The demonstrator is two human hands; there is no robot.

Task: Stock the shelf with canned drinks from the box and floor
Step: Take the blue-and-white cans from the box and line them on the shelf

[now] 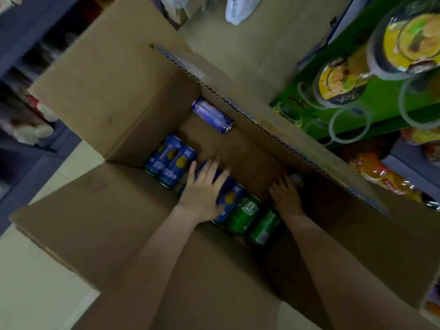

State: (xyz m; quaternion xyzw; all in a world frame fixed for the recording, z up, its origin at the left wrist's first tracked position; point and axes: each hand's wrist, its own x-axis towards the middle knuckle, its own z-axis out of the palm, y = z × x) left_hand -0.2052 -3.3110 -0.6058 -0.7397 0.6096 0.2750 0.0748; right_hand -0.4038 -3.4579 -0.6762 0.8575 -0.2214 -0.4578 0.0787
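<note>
Both bare forearms reach forward and down, side by side and apart. The left grip (203, 186) lies palm down, its fingers (209, 167) straight and spread a little. Its wrist is nearly straight, in line with the left forearm (152, 263). The right grip (285, 194) sits to the right of the left grip, about level with it, back of the hand up and in shadow. Its fingertips bend downward. Whether they close on anything cannot be told. The right forearm (338, 265) runs back from that grip toward the lower right.
</note>
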